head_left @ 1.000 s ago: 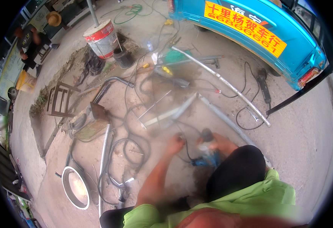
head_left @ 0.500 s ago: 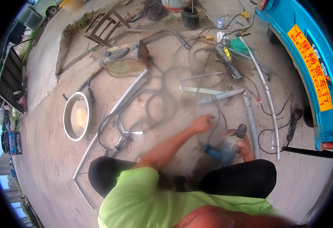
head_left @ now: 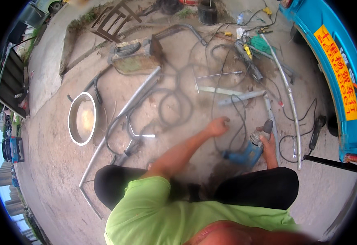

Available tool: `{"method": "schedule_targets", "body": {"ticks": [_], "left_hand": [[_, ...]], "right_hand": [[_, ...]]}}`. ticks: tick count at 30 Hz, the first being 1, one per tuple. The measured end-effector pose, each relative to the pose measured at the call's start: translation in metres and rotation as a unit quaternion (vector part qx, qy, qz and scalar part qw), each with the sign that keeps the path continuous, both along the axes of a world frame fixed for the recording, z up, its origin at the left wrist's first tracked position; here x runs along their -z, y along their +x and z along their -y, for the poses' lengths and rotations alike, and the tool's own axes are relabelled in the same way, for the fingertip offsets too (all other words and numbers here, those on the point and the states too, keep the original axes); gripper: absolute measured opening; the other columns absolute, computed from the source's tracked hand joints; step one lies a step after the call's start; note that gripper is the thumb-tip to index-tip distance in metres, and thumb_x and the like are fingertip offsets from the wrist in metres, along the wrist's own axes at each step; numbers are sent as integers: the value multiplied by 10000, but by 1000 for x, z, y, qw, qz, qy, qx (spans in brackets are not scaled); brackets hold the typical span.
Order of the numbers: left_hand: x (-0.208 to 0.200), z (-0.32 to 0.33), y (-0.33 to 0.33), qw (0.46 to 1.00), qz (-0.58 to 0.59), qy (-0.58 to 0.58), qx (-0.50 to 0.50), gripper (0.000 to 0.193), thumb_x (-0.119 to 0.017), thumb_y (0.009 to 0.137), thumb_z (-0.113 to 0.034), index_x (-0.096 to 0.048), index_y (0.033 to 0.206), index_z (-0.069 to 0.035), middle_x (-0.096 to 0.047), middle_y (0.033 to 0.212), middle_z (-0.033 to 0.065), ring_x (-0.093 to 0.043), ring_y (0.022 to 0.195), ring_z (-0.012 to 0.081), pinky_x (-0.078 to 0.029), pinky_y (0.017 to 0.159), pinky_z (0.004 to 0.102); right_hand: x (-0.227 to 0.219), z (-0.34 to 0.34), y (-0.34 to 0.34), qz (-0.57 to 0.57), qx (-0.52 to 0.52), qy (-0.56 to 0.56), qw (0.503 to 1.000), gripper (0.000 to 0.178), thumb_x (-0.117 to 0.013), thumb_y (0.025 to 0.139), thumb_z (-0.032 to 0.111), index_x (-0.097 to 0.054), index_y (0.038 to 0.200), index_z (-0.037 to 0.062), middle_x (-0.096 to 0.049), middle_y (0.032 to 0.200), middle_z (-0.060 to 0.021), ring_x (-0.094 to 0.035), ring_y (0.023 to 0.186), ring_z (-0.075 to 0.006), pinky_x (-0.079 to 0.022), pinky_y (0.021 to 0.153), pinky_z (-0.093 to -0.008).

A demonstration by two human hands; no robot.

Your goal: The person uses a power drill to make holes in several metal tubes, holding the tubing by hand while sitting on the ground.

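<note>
My right hand [head_left: 269, 143] is closed around the front of a blue electric drill [head_left: 246, 152], just behind its dark chuck [head_left: 267, 126]. The drill lies slanted above my right knee, its chuck pointing away and to the right. Out in front, over the ground, my left hand [head_left: 218, 127] has its fingers curled in; whether anything is inside them is hidden. A dark cable [head_left: 243, 112] loops on the ground between and beyond my hands. Near the drill lies a grey metal tube frame [head_left: 270, 112].
A welder-like box [head_left: 134, 57], a white-rimmed round ring [head_left: 82, 119] and a long metal tube [head_left: 123, 110] lie on the left. Another long tube [head_left: 286, 87] lies at right, beside a blue vehicle [head_left: 329, 45]. A wooden chair frame [head_left: 115, 20] is at the back.
The drill and my right hand have shifted slightly right and up, with the chuck rising from the knee side. My left hand has moved slightly up and stays curled.
</note>
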State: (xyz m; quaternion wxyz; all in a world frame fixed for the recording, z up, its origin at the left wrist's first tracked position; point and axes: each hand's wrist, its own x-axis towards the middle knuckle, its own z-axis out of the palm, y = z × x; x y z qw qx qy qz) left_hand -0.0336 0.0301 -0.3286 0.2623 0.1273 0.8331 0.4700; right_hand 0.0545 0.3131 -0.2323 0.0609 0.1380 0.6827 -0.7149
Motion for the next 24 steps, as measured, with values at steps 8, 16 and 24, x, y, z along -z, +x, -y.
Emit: {"method": "schedule_targets", "body": {"ticks": [8, 16, 24], "left_hand": [[-25, 21, -5, 1000, 15, -27, 0, 512, -633, 844, -293, -640, 1300, -60, -730, 1072, 177, -680, 1062, 345, -520, 972, 431], [-109, 65, -57, 991, -83, -100, -15, 483, -634, 819, -312, -685, 1251, -102, -716, 1166, 162, -647, 1166, 347, -503, 1004, 445], [-240, 180, -92, 940, -91, -302, 127, 524, -594, 847, -284, -630, 1337, -104, -681, 1256, 185, -622, 1220, 352, -481, 1030, 466]], "right_hand": [[81, -44, 17, 196, 121, -92, 969, 506, -734, 917, 309, -579, 1291, 5, -655, 1196, -115, -635, 1083, -236, -493, 953, -384], [129, -89, 27, 212, 102, 110, 966, 763, -649, 928, 513, -495, 1428, -42, -602, 1298, -162, -579, 1172, -283, -434, 1030, -395], [154, -107, 7, 294, 18, 103, 950, 802, -591, 941, 568, -532, 1396, -91, -612, 1315, -190, -595, 1174, -309, -447, 1025, -409]]}}
